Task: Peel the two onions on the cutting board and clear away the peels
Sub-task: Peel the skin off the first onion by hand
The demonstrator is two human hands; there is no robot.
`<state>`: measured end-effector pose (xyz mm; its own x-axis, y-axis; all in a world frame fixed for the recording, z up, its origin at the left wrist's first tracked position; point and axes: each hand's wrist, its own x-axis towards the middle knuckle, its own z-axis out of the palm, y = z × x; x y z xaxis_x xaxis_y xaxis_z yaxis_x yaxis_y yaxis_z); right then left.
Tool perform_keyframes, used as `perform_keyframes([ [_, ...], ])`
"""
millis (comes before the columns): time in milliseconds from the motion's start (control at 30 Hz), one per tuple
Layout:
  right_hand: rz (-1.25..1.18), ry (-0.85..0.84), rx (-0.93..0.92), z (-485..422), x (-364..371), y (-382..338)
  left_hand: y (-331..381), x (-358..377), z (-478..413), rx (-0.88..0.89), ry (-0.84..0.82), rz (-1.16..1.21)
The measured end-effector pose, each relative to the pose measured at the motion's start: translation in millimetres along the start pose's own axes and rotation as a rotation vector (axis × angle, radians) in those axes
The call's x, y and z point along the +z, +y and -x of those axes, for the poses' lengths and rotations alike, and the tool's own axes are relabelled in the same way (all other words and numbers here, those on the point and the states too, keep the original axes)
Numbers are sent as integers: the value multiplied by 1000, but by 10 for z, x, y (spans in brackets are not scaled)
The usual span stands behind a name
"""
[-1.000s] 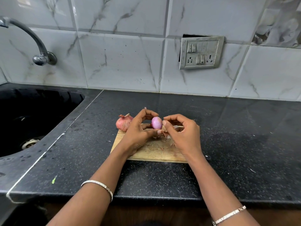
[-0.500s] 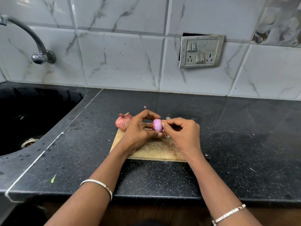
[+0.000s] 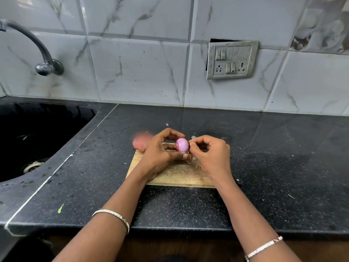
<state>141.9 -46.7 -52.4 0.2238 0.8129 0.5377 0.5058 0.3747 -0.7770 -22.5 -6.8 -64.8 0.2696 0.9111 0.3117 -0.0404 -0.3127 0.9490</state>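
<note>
A black speckled tabletop (image 3: 273, 167) runs below a wall of white marbled tiles (image 3: 139, 69), where a grey switch panel (image 3: 232, 59) is set at the right. A curved metal tap (image 3: 40, 48) comes out of the wall at the left.

The peeled onion (image 3: 182, 145) is small, egg-shaped and glossy, pale pink to purple with faint lengthwise streaks and a brownish trace at its left end. It is held up just above the far part of the wooden cutting board (image 3: 179, 178). The left hand (image 3: 160, 154) is curled round it, forefinger arching over the top and thumb pressed underneath. The right hand (image 3: 211, 156) has its fingers bent inward, and its thumb and forefinger pinch at the onion's right side. Whether a shred of skin sits between them is too small to tell.

The second onion (image 3: 141, 143), still in its reddish-brown skin, lies at the board's far left corner, partly behind the left hand and blurred. Small peel scraps (image 3: 190, 159) and crumbs lie on the board beneath the hands, and one pink fleck (image 3: 167, 125) lies on the tabletop beyond them.

The dark sink (image 3: 37, 120) is sunk into the tabletop at the left, with a metal drain (image 3: 31, 166) showing at its bottom. Each wrist wears a thin silver bracelet (image 3: 113, 214)
</note>
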Motion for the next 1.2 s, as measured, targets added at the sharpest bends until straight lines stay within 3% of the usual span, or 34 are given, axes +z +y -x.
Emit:
perform_keyframes([
  [733,130,15,-146,32,44,12,-8,13,-8,47,46,-84],
  [1200,12,73,17,-8,13,15,-18,6,-13,13,22,26],
])
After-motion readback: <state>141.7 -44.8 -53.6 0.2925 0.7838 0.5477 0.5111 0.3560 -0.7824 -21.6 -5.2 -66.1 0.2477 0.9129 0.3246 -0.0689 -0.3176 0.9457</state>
